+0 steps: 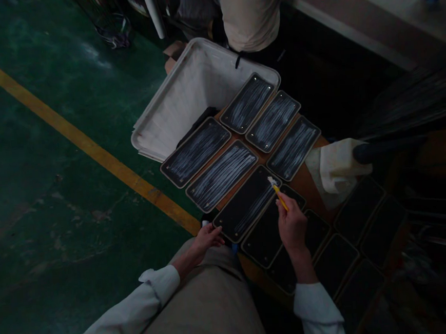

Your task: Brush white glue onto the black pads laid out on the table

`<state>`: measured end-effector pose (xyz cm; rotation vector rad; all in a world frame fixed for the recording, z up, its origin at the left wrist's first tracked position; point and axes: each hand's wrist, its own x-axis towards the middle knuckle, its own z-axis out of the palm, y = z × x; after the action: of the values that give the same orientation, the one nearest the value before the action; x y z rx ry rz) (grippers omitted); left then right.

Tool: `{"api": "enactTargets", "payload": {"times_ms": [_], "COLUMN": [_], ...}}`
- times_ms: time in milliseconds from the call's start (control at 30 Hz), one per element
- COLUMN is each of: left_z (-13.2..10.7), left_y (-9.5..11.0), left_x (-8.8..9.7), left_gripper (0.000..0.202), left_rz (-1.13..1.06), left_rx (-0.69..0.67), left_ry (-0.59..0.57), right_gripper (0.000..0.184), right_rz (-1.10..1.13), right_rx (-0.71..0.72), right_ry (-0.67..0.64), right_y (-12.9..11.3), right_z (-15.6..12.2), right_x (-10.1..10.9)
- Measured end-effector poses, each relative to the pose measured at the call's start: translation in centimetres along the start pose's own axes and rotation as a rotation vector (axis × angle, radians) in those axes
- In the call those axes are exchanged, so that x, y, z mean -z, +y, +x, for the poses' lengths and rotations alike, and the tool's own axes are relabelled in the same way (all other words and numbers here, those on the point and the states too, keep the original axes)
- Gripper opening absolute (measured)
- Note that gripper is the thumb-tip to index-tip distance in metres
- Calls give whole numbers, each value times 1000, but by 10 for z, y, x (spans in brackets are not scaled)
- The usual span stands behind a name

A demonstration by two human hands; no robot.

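My right hand [292, 226] is closed around the yellow handle of a small brush [280, 194]. Its pale bristles touch the upper right end of a dark rectangular plate [239, 207], where whitish streaks run along one long side. At the near end of that plate is my left hand [208, 238], fingers stretched out and fingertips at the plate's edge. Beyond it lies a plate [222, 175] covered in white streaks, with several more streaked plates around it. A plain dark plate [262, 241] lies to the right, partly behind my right hand.
A white plastic bin [172, 106] stands behind the plates. On the right sits a cut-open white container [336, 163] with a dark handle in it. Several unstreaked plates [360, 210] lie at the lower right. Another person's leg [253, 15] is beyond the bin. Yellow tape [77, 134] crosses the green floor.
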<state>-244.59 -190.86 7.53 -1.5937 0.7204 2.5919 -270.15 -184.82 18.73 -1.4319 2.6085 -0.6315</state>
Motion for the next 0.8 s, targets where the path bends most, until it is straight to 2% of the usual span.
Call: {"api": "enactTargets", "payload": {"times_ms": [67, 167, 233, 433, 533, 633, 700, 800], "left_z": [0, -2, -4, -6, -5, -4, -4, -4], "left_y": [0, 1, 2, 5, 4, 2, 1, 1], "left_x": [0, 0, 0, 1, 3, 7, 9, 9], "left_gripper": [41, 44, 45, 45, 45, 45, 44, 46], "left_rz": [10, 1, -4, -3, 24, 41, 40, 53], "left_rx": [-5, -14, -31, -23, -30, -42, -44, -56], "left_ry": [8, 4, -1, 16, 5, -31, -45, -44], "right_gripper": [34, 34, 33, 29, 27, 28, 29, 30], "right_rz": [-39, -55, -31, 151, 219, 279, 272, 171], "right_rx": [10, 9, 7, 19, -21, -102, -107, -39], "right_ry": [-5, -65, -125, -358, -408, -379, -294, -143], "right_y": [1, -8, -22, -82, -98, -92, -77, -49], "right_z": [5, -7, -28, -114, -133, -118, -91, -43], "right_x": [-8, -15, -17, -12, -5, 3, 5, 2]}}
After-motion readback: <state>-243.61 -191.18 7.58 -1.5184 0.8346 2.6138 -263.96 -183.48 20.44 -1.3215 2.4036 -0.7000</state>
